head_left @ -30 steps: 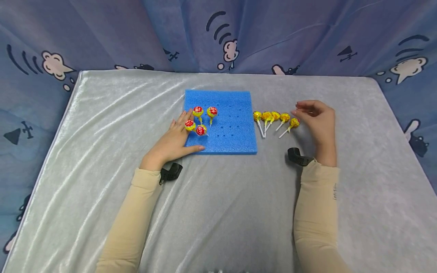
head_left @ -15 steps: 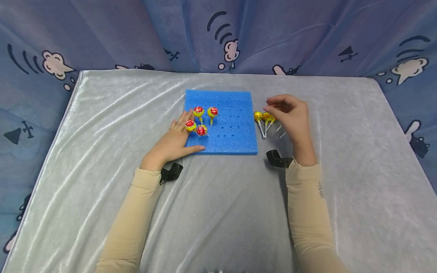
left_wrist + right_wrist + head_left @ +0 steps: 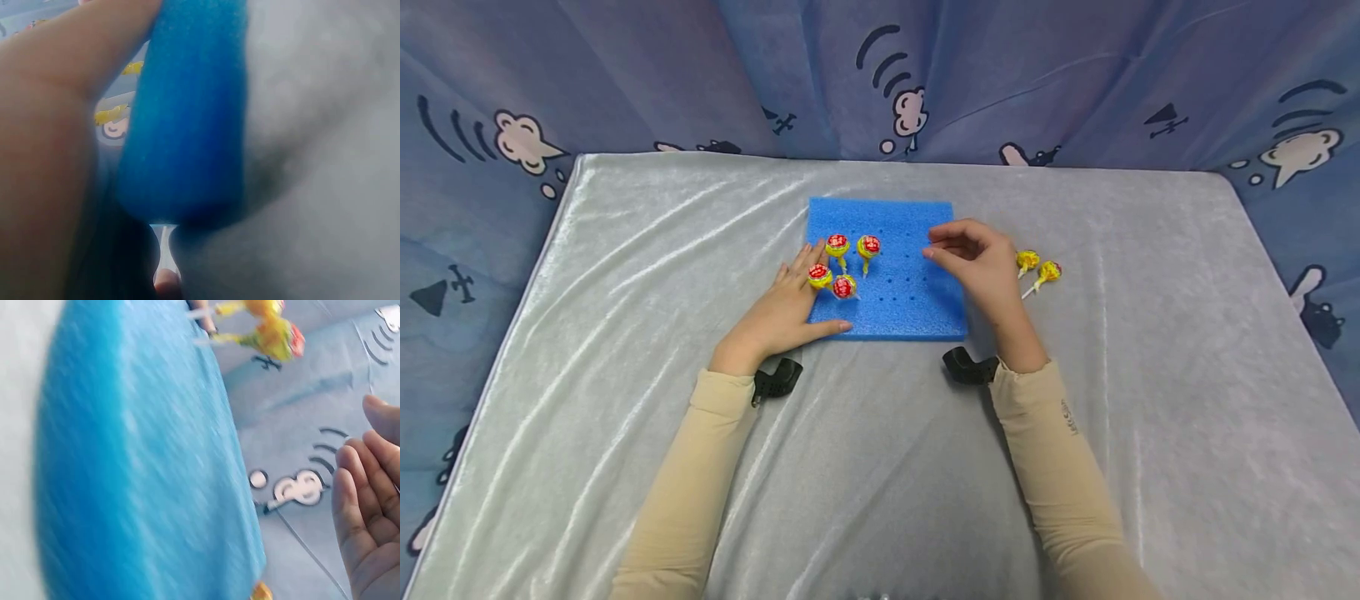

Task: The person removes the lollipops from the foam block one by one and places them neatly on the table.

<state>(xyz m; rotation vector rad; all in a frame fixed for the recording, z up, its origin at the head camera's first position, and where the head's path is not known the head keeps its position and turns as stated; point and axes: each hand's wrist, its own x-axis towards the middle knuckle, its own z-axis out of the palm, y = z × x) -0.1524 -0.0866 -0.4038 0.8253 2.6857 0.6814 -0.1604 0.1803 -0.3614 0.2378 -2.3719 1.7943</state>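
Note:
A blue foam board (image 3: pixel 910 283) with rows of small holes lies mid-table. Several lollipops (image 3: pixel 837 245) stand in its left part. My left hand (image 3: pixel 778 308) lies flat on the board's front left corner, fingers straight, fingertips beside the lollipops. My right hand (image 3: pixel 970 258) hovers over the board's right edge with fingers loosely curled. Nothing shows between its fingers (image 3: pixel 362 512) in the right wrist view. Two loose yellow lollipops (image 3: pixel 1037 267) lie on the cloth just right of that hand. The left wrist view is filled by the foam (image 3: pixel 187 125) and my palm (image 3: pixel 50 156).
A grey shiny cloth (image 3: pixel 880 467) covers the table, and blue patterned curtains (image 3: pixel 880 75) close it in at the back and sides. Black wrist cameras (image 3: pixel 775 379) sit at both cuffs. More loose lollipops may lie hidden under my right hand.
My right hand has swept left from beyond the row of loose lollipops to the board's right edge, covering the left ones and uncovering two. The left hand and board stayed put.

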